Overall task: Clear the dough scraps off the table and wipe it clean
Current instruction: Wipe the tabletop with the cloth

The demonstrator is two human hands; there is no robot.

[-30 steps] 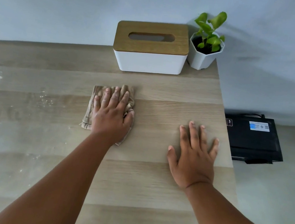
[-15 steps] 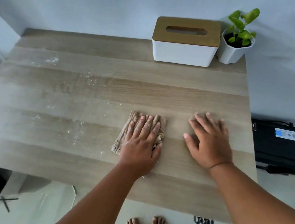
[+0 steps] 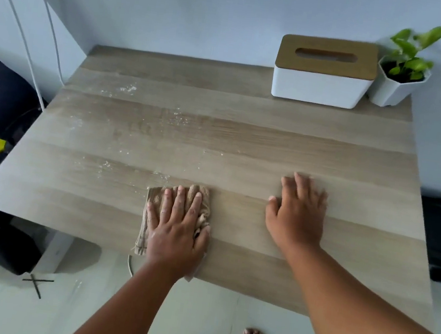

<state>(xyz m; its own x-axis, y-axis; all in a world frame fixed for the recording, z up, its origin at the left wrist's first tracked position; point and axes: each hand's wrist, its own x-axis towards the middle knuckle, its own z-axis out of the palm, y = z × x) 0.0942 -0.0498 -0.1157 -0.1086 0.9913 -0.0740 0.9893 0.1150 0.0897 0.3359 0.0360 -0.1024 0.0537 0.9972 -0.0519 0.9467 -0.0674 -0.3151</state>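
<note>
Left to right: white flour and dough residue (image 3: pixel 128 88) lies in scattered patches on the left half of the one table (image 3: pixel 273 146). One folded tan cloth (image 3: pixel 151 208), near the front edge, is soft, light and likely to bunch, so it is best handled by flat palm pressure. The left hand (image 3: pixel 176 231) presses it with fingers straight and spread. The right hand (image 3: pixel 299 214) rests flat, holding nothing. One tissue box (image 3: pixel 323 71) and one potted plant (image 3: pixel 403 70) stand behind.
</note>
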